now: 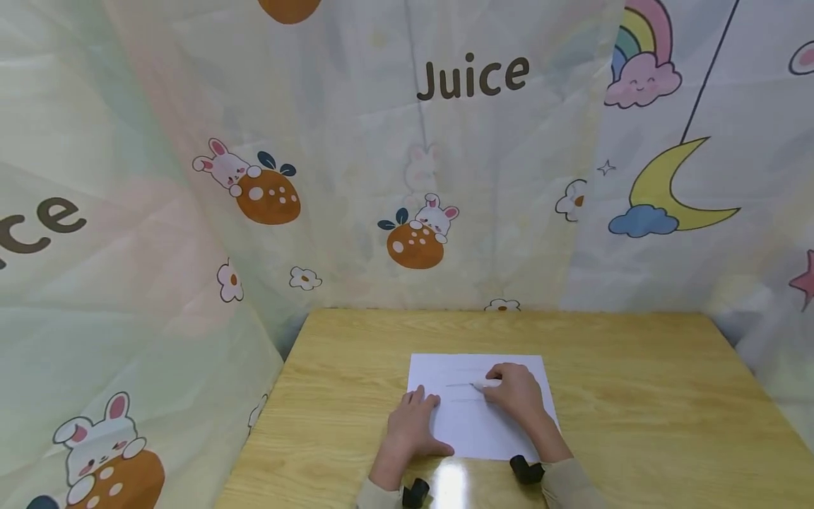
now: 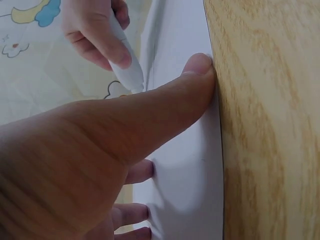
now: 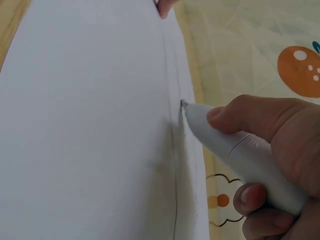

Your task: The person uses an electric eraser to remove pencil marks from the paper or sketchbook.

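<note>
A white sheet of paper point(image 1: 483, 431) lies on the wooden table, bearing a few thin, roughly parallel lines across its upper half. My right hand point(image 1: 516, 392) grips a thick white pen point(image 3: 220, 135) between thumb and fingers, its narrow tip right at one of the lines. In the right wrist view the pen leans back toward the palm. My left hand point(image 1: 412, 428) rests with spread fingers on the left edge of the paper. Its thumb point(image 2: 175, 100) reaches to the near edge, seen large in the left wrist view.
The wooden table point(image 1: 649, 396) extends to both sides of the paper. A patterned fabric curtain point(image 1: 343, 141) with rabbits, oranges and a moon hangs behind and at the sides. Black wrist-worn devices point(image 1: 526, 470) sit near the sleeves, and a bright reflection shows on the near tabletop.
</note>
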`<act>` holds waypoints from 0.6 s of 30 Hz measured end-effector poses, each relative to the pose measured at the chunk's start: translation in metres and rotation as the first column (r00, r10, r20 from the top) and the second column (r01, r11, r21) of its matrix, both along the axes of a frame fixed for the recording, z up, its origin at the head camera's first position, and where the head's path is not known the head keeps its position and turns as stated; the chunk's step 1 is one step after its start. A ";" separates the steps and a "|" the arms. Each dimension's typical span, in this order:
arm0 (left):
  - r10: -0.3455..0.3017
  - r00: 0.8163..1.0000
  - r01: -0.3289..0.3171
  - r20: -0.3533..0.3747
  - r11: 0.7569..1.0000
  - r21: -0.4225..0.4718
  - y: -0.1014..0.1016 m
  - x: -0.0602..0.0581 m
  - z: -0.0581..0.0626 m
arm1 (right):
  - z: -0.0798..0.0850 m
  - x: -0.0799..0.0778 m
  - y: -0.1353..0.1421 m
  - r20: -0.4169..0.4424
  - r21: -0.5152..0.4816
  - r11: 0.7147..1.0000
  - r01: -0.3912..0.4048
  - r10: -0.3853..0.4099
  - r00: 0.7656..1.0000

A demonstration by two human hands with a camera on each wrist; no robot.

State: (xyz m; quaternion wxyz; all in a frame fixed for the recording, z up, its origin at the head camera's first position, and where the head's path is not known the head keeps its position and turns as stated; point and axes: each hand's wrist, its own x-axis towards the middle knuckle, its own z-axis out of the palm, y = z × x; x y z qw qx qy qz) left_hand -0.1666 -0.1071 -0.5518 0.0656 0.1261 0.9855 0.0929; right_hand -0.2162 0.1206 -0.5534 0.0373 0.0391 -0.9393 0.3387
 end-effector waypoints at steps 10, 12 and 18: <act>0.004 1.000 -0.004 -0.022 1.000 -0.012 0.000 -0.006 0.001 | 0.002 -0.005 -0.005 -0.021 -0.013 1.000 0.022 -0.022 1.000; 0.002 1.000 -0.002 -0.010 1.000 -0.014 0.000 -0.006 0.002 | 0.003 -0.005 -0.005 -0.007 -0.003 1.000 0.027 -0.027 1.000; 0.007 1.000 -0.007 0.017 1.000 -0.001 0.000 0.000 0.001 | -0.002 -0.001 -0.004 0.025 -0.003 1.000 0.022 -0.022 0.999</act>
